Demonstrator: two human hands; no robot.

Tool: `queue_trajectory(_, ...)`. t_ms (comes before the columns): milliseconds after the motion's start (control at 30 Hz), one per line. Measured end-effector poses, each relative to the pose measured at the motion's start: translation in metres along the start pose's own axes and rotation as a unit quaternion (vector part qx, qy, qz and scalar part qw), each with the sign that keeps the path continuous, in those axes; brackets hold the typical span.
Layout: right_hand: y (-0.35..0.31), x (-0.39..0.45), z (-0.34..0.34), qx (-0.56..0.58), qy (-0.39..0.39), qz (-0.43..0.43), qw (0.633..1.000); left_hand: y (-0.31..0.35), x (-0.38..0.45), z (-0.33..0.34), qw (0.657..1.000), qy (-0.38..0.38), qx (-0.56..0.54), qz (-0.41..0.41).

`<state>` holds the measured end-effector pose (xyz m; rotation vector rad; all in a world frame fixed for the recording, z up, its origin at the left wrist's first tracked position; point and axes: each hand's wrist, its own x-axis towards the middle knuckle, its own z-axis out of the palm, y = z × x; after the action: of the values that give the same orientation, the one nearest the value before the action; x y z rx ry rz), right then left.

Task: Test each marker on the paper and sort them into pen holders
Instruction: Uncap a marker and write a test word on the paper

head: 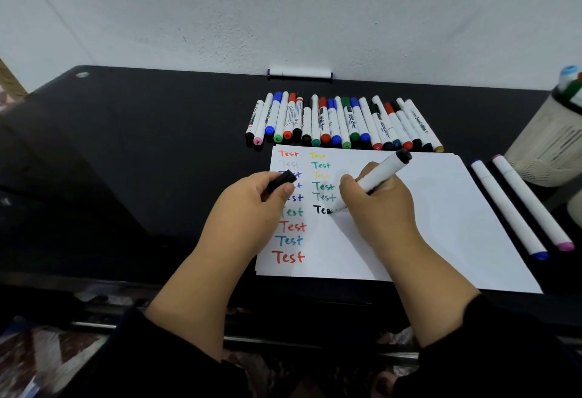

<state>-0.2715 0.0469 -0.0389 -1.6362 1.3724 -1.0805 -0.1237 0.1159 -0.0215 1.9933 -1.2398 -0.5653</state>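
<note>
Your right hand point(374, 196) gripping a black marker point(379, 174), tip writing on the paper point(441, 208), your left hand point(252, 196) pinching its black cap point(281, 180).

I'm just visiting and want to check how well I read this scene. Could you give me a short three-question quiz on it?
1. True or false: the right hand writes on the paper with a marker.
2. What does the left hand pinch? A) black cap B) eraser C) blue marker
3. How many markers lie alone on the table right of the paper?

Key: 1 true; 2 A; 3 two, the blue-tipped marker and the pink-tipped marker.
</note>
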Motion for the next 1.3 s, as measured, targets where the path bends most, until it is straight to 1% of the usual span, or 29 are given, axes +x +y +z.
queue_trajectory(233,0.001,0.002,-0.001,0.0,0.036,0.007,0.999,0.0,0.001,0.0,1.0,-0.001,0.003,0.003)
queue_trajectory(333,0.0,0.002,-0.002,0.01,0.034,0.011,0.999,-0.001,0.001,0.0,1.0,-0.002,0.004,0.002)
queue_trajectory(433,-0.001,0.002,-0.001,-0.005,0.023,0.008,1.0,-0.001,0.001,0.0,1.0,-0.006,0.006,0.009)
queue_trajectory(533,-0.003,0.002,-0.001,0.01,0.018,0.028,0.999,-0.001,0.001,0.001,1.0,-0.015,0.004,0.008)
queue_trajectory(633,-0.006,0.002,-0.005,0.058,0.023,0.046,0.997,-0.001,0.001,0.0,1.0,-0.025,-0.004,0.007)
queue_trajectory(700,-0.009,0.002,-0.008,0.113,0.02,0.062,0.991,-0.001,0.0,0.0,0.999,-0.035,-0.022,0.007)
queue_trajectory(800,-0.016,0.003,-0.013,0.23,0.0,0.085,0.97,0.001,0.0,-0.001,0.997,-0.064,-0.053,0.01)
queue_trajectory(900,-0.022,0.001,-0.015,0.287,-0.013,0.096,0.953,0.003,-0.002,0.0,0.993,-0.092,-0.077,0.021)
queue_trajectory(1000,-0.024,-0.002,-0.015,0.287,-0.022,0.082,0.954,0.005,-0.005,0.001,0.988,-0.111,-0.098,0.04)
queue_trajectory(1133,-0.024,-0.006,-0.013,0.262,-0.041,0.07,0.962,0.01,-0.007,0.002,0.986,-0.118,-0.097,0.063)
queue_trajectory(1300,-0.029,-0.008,-0.011,0.244,-0.091,0.067,0.963,0.014,-0.008,0.0,0.986,-0.111,-0.101,0.078)
